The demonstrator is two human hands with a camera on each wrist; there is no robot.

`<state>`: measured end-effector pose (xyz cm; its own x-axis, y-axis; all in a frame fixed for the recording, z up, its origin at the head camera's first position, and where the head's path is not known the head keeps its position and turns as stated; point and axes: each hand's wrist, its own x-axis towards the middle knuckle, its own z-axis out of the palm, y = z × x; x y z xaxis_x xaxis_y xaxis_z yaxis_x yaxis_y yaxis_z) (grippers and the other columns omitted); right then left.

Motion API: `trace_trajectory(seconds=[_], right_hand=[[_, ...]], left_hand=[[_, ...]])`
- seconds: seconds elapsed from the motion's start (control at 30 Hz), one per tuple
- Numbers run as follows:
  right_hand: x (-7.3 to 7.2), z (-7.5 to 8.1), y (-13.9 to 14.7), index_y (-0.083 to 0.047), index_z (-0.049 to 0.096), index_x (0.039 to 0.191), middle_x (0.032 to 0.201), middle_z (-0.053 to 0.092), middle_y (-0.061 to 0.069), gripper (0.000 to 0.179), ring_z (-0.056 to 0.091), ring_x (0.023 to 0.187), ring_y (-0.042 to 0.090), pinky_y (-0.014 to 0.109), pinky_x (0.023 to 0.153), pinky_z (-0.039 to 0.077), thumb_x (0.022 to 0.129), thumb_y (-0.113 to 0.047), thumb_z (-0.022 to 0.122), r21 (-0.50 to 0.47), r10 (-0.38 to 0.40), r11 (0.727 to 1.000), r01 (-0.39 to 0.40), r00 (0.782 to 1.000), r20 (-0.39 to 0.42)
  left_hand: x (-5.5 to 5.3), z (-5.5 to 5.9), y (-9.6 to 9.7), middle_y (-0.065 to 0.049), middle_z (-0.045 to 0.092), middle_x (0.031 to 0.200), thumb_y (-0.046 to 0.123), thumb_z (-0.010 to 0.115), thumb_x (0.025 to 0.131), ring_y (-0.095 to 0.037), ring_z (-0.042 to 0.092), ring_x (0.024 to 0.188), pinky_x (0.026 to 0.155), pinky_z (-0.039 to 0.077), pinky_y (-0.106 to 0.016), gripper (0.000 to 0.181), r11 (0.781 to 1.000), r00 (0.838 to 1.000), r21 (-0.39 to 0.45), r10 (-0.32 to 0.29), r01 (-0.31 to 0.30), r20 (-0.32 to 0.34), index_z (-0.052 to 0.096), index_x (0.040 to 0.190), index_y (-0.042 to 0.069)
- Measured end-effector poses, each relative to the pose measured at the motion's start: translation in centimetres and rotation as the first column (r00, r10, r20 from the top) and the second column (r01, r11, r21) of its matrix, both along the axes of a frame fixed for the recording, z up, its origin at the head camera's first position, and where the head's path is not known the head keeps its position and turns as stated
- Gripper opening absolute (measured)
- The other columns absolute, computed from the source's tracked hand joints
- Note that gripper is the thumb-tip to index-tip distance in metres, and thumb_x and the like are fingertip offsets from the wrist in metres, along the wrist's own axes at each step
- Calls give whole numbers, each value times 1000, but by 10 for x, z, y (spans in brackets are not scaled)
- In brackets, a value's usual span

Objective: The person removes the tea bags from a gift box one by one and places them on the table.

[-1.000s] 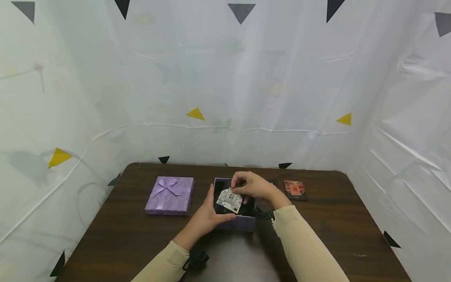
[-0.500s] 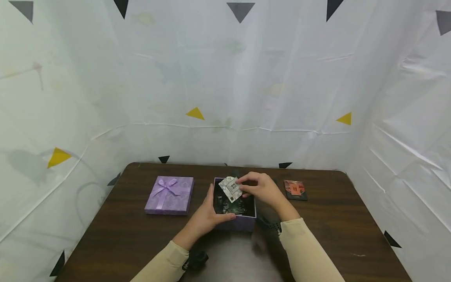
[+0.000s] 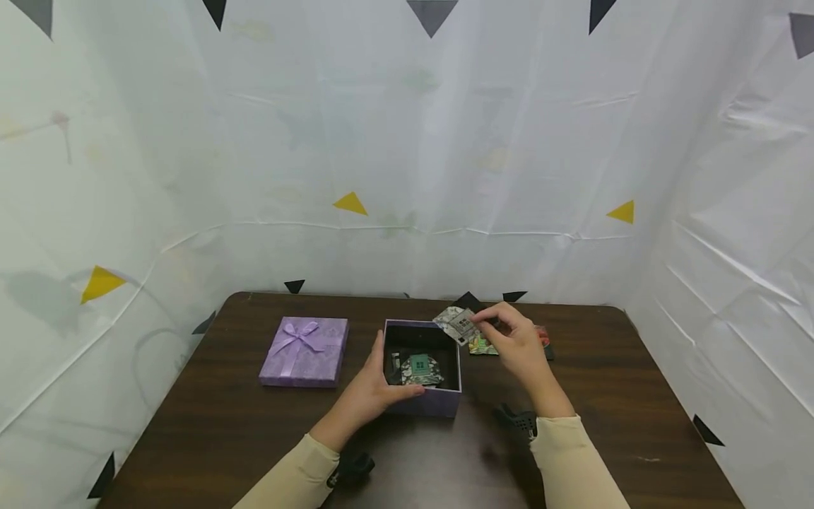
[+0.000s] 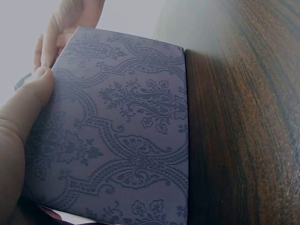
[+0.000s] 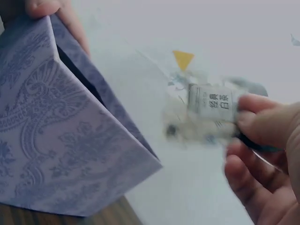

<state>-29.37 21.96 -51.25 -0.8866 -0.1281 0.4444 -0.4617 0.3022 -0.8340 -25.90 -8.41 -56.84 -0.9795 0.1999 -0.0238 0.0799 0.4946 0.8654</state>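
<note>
My left hand (image 3: 362,396) holds the open purple gift box (image 3: 427,404), its thumb on the near rim and its fingers along the left side. In the left wrist view the patterned box wall (image 4: 126,126) stands on the wood. Inside the box lies a green-labelled packet (image 3: 420,365). Up and to the right of the box, my right hand (image 3: 518,346) pinches a white tea packet (image 3: 459,324) between thumb and fingers. The right wrist view shows Chinese print on this packet (image 5: 213,105). A dark piece (image 3: 468,302) sticks out behind it.
The purple box lid (image 3: 305,352) with a ribbon bow lies on the table at the left. Right of the box, partly behind my right hand, lie a green-and-yellow packet (image 3: 481,345) and a red packet (image 3: 543,335). White cloth hangs behind the brown table (image 3: 610,396).
My right hand has lifted the white tea packet out of the box and carried it up and to the right. The green-labelled packet inside is now plainly visible. My left hand stays on the box.
</note>
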Motion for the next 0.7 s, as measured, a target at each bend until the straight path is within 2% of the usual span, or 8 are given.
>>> trace_trajectory(seconds=[0.1, 0.17, 0.23, 0.37, 0.47, 0.53, 0.63, 0.7], right_hand=[[5, 2, 6, -12, 83, 109, 108, 71, 10, 14, 61, 83, 12, 19, 71, 51, 105, -5, 72, -8, -71, 997, 71, 995, -71], [4, 1, 11, -9, 83, 109, 107, 72, 12, 14, 59, 83, 11, 18, 70, 48, 104, -2, 72, 0, -123, 992, 124, 985, -121], [1, -2, 16, -7, 83, 111, 107, 72, 14, 15, 56, 82, 10, 17, 68, 46, 103, 0, 72, -6, -165, 986, 165, 977, -135], [-7, -14, 31, -3, 80, 117, 110, 71, 18, 15, 60, 77, 8, 15, 64, 48, 104, -1, 72, -62, -228, 973, 224, 971, -67], [-9, -20, 46, -1, 77, 121, 100, 69, 25, 16, 67, 67, 10, 18, 56, 53, 107, -4, 69, -122, -261, 958, 258, 965, -8], [-10, -25, 57, 0, 75, 122, 93, 68, 28, 17, 70, 61, 13, 22, 51, 55, 107, -6, 69, -160, -289, 945, 285, 957, -1], [-14, -40, 77, 2, 75, 123, 89, 69, 30, 18, 69, 60, 9, 21, 51, 55, 107, -7, 69, -192, -377, 911, 365, 926, -26], [-17, -56, 93, 4, 75, 122, 90, 69, 28, 19, 66, 61, 7, 19, 53, 55, 106, -4, 70, -231, -458, 868, 439, 888, -35]], left_hand=[[0, 0, 0, -16, 12, 184, 54, 96, 81, -43, 30, 164, 127, 35, -66, 144, 1000, 1000, -17, 7, -7, 18, -7, 177, 27], [0, 0, 1, -15, 12, 184, 56, 96, 80, -44, 31, 164, 127, 36, -67, 144, 1000, 1000, -16, 8, -8, 15, -6, 177, 27], [0, 1, 1, -15, 13, 184, 57, 96, 79, -43, 32, 164, 126, 36, -66, 144, 1000, 1000, -13, 10, -10, 12, -6, 177, 27], [0, 1, 0, -15, 13, 184, 57, 95, 79, -43, 32, 164, 126, 36, -66, 144, 1000, 1000, -14, 6, -6, 11, -6, 177, 26], [0, 0, 0, -16, 13, 184, 56, 96, 80, -44, 31, 164, 127, 35, -67, 144, 1000, 1000, -12, 3, -3, 17, -6, 177, 26], [-1, -1, 1, -16, 12, 184, 56, 96, 80, -43, 30, 165, 127, 35, -67, 144, 1000, 1000, -6, 1, -1, 17, -7, 177, 26], [-1, -1, 1, -15, 12, 184, 56, 96, 79, -43, 29, 165, 127, 34, -67, 144, 1000, 1000, 1, 6, -6, 20, -6, 177, 27], [-1, -1, 1, -15, 12, 184, 56, 96, 79, -43, 29, 165, 127, 35, -67, 144, 1000, 1000, 2, 8, -8, 17, -6, 177, 27]])
